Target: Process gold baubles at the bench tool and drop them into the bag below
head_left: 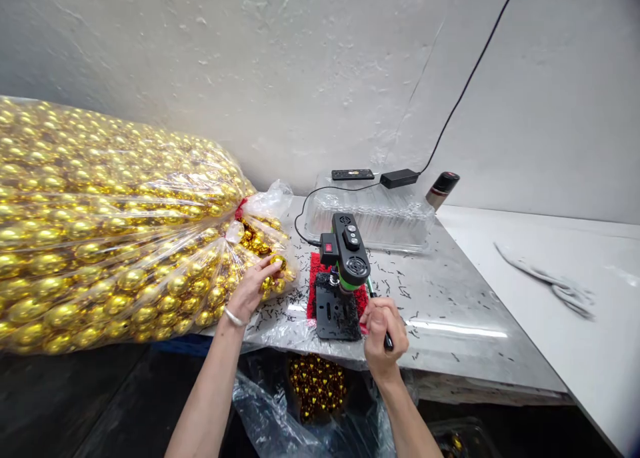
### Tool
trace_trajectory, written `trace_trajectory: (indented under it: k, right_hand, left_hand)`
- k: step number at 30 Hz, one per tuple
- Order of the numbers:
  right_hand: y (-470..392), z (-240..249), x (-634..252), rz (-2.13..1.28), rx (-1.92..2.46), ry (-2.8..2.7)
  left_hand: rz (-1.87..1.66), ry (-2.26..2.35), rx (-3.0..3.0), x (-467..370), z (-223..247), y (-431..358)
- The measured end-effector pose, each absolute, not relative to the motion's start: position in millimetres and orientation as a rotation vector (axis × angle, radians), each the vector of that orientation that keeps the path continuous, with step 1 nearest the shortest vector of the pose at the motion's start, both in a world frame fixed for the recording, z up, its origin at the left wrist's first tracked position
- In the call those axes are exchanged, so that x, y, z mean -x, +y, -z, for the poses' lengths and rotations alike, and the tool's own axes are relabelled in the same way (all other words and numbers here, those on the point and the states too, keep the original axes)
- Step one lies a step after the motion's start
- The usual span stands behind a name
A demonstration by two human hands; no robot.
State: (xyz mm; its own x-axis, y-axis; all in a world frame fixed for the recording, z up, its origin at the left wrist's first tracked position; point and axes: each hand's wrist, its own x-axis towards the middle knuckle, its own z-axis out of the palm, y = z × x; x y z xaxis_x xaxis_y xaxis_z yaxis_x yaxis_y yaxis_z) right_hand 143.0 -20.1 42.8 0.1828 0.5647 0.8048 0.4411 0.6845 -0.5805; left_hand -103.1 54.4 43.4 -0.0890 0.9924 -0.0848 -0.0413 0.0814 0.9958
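Note:
My left hand (253, 286) is at the open mouth of a clear bag of shiny gold balls. Its thumb and fingers close around one gold ball (278, 263); more balls lie just behind it. My right hand (384, 330) is wrapped round a slim stick-like tool (389, 342) with a black end, whose exact kind I cannot make out. The tool's upper part reaches up beside a small black and green machine (351, 251). That machine stands on a slotted black base plate (338, 319) over a red mat (316, 266), between my hands.
A huge clear bag of gold balls (110, 231) fills the left. Behind the machine are a clear plastic tray (370, 228), a remote (353, 175), a power adapter (399, 178) and a dark can (443, 190). Black scraps litter the table. Below hangs a plastic-lined container of gold balls (317, 388). Gloves (550, 281) lie right.

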Motion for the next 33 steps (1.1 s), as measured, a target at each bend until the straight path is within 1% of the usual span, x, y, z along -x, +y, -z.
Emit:
trace_trajectory:
  k: [4,9,13,17,20,26,33]
  right_hand:
    - [-21,-42,-142,-0.116,0.908,-1.427]
    - [-21,-48,-142,-0.089,0.91,-1.453]
    - [-20,-50,-142,-0.072,0.888,-1.475]
    - [-22,-50,-144,-0.077,0.913,-1.491]
    - [-22,-49,-144,-0.094,0.908,-1.495]
    - [-22,-47,-144,-0.101,0.868,-1.487]
    - [-22,-46,-144,-0.121,0.875,-1.477]
  left_hand:
    - [-1.258,1.149,-0.712,80,-30,18]
    - [-1.117,1.09,-0.675,33,-5,6]
    - [-1.061,1.158,-0.838,3,12,13]
    - [-1.046,1.198,-1.059,-8,20,21]
    - [-0.962,1.307,-1.287,-10,17,24]
    - [-0.672,1.594,-1.703,-11,0,18]
    - [-0.613,1.657,-1.966,-16,-1,13]
